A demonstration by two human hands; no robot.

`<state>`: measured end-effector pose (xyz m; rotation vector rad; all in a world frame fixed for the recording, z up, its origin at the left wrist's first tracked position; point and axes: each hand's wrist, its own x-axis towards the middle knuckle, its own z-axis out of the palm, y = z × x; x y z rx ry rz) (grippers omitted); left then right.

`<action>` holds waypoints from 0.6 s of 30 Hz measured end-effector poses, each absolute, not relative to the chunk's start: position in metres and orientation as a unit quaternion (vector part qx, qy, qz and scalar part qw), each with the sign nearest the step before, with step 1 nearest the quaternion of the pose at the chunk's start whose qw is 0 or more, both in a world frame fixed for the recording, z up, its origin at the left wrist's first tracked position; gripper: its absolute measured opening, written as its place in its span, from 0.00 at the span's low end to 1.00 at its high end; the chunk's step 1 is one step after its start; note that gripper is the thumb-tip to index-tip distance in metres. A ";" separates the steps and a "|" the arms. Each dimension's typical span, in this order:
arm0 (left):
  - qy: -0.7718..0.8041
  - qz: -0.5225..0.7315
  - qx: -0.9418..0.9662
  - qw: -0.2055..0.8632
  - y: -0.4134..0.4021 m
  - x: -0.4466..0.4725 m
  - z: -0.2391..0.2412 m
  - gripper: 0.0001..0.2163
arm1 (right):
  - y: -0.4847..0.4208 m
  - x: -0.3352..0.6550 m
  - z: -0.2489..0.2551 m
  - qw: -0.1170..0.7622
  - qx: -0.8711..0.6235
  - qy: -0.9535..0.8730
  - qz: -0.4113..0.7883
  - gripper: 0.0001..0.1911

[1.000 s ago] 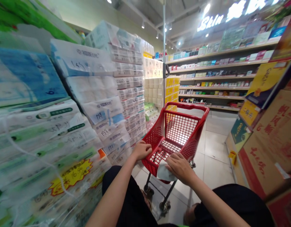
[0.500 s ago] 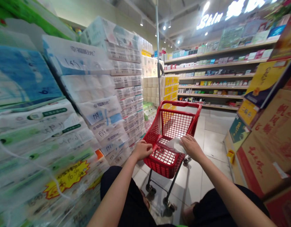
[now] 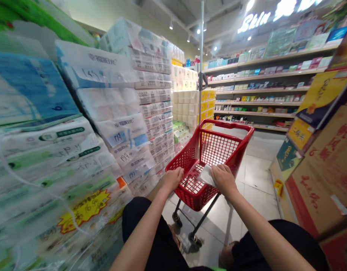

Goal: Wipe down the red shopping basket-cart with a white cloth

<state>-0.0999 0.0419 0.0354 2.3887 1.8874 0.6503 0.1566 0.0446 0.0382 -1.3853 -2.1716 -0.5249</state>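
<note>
A small red shopping cart [image 3: 220,141] with a plastic grid basket stands in front of my knees, turned slightly. My left hand [image 3: 172,180] is closed over the near left edge of its basket. On the near right side, my right hand [image 3: 222,180] presses a white wipe [image 3: 206,175] against the rim, its fingers closed around part of it. The wipe looks like a folded tissue or thin cloth; I cannot tell which. A tall metal pole [image 3: 202,45] rises behind the basket's far left corner.
Tall stacks of wrapped tissue packs [image 3: 125,131] line the left side. Cardboard boxes [image 3: 325,162] are piled on the right. Shelves of small products [image 3: 255,90] run across the back, beyond a tiled floor [image 3: 253,192].
The cart has swung, its far end shifting right along with the pole. My left hand has moved slightly right with its fingers on the edge. The wipe in my right hand has shifted slightly left.
</note>
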 end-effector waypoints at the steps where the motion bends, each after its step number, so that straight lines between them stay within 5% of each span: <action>1: 0.606 0.200 0.770 0.016 0.035 -0.090 0.035 0.25 | 0.042 0.155 0.039 0.249 -0.513 -0.798 -0.196 0.17; 8: 0.521 0.149 0.840 0.002 -0.019 -0.039 0.037 0.31 | 0.016 0.162 0.040 0.260 -0.503 -0.805 -0.174 0.14; 18: 0.505 0.150 0.850 -0.016 -0.035 -0.043 0.033 0.24 | 0.059 0.266 0.049 0.223 -0.544 -0.774 -0.235 0.20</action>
